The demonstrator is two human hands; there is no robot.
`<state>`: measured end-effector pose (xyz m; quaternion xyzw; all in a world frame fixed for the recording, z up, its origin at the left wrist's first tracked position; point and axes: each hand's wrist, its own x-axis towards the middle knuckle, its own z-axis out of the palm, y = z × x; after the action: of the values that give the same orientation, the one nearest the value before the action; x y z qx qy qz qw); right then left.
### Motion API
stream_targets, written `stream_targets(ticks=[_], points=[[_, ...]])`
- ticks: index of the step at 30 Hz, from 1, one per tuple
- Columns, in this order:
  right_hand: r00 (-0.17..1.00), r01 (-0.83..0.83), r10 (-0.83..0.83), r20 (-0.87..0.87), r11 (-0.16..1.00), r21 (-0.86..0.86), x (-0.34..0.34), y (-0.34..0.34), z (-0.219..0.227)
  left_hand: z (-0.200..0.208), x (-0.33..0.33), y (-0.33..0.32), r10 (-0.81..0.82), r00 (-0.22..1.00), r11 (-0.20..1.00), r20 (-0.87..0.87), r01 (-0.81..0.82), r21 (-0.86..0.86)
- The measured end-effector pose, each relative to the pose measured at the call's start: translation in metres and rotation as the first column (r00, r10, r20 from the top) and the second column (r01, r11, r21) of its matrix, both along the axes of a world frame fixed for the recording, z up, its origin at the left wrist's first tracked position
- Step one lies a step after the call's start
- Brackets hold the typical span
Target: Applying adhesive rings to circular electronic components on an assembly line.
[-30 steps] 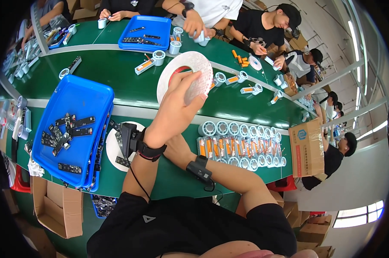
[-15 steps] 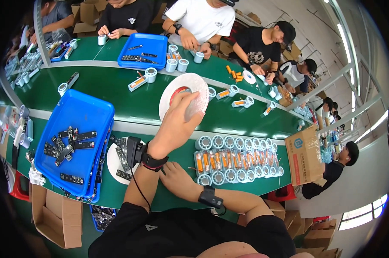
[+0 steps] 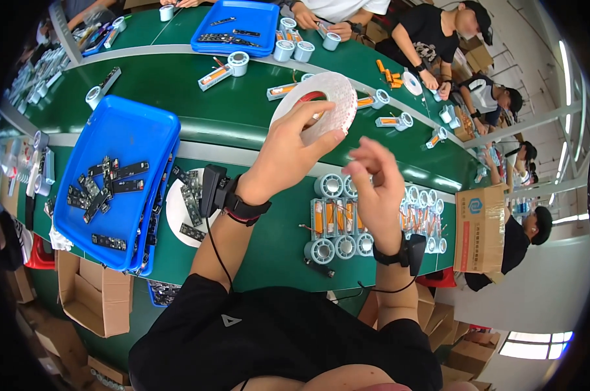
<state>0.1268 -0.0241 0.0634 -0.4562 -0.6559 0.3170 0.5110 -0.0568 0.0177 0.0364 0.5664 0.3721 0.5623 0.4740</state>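
My left hand (image 3: 283, 155) is closed around a white roll of adhesive tape (image 3: 337, 91) with a red core, thumb and fingers gripping its rim and hole. The roll is tilted above the green bench. To its right my right hand (image 3: 383, 192) is raised, apart from the roll. Its fingers are loosely curled and slightly spread, with nothing visible in them. Below and behind it stand rows of pale blue round-headed housings (image 3: 322, 250) with orange cells and thin wires, partly hidden by that hand. A small black circuit board (image 3: 319, 268) lies at their near edge.
Stacked blue trays (image 3: 73, 221) hold black circuit boards at the left. More boards lie on a white disc (image 3: 176, 207) beside them. A metal rail (image 3: 210, 154) crosses the bench; housings (image 3: 215, 77) lie beyond it. A cardboard box (image 3: 481, 228) stands at right. Co-workers sit opposite.
My right hand has lifted off the bench to beside the roll, uncovering the small circuit board. My left hand and the roll have shifted right; the whole view has moved too.
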Motion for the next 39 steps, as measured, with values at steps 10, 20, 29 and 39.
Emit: stream_targets(ticks=[10,20,29,39], points=[[0.903,-0.095,-0.055,0.427,0.942,0.321,0.007,0.038,-0.005,-0.021,0.002,0.012,0.08,0.971,0.968,-0.225,-0.021,0.252],[0.96,-0.179,0.122,0.251,0.959,0.219,0.014,0.062,-0.037,-0.042,0.016,0.026,-0.027,0.987,1.0,-0.159,0.029,0.008],[0.977,0.137,-0.177,-0.117,0.947,-0.291,0.077,0.219,-0.065,-0.055,-0.005,0.041,0.172,0.985,0.961,-0.002,-0.168,-0.219],[0.98,0.156,-0.099,0.171,0.92,-0.36,0.091,0.301,-0.153,-0.051,-0.013,0.036,0.237,0.969,0.97,0.067,-0.232,-0.073]])
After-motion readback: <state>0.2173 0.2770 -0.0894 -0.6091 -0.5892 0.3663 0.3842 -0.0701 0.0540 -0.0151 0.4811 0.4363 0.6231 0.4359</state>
